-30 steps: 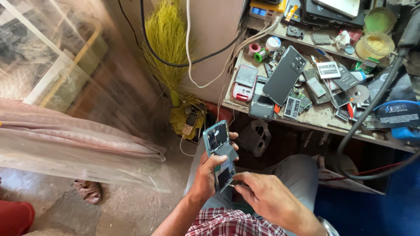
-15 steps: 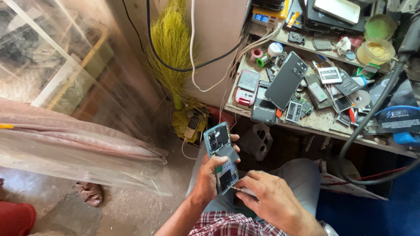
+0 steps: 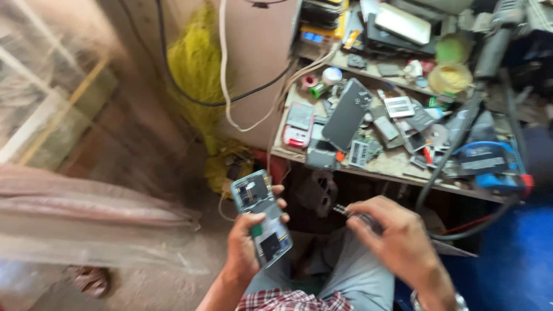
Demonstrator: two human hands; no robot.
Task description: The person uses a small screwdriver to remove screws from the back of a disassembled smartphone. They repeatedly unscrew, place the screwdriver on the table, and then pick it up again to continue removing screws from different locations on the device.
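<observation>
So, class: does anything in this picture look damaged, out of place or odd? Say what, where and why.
The phone in the left hand has its back cover off, with the inner parts bare. The workbench is strewn with loose phone parts, and a dark phone lies askew on top. The right hand holds tweezers.

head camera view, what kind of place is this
Most likely a small phone repair stall. The left hand holds an opened phone, the right hand holds tweezers, and the workbench is heaped with phones and parts.
</observation>
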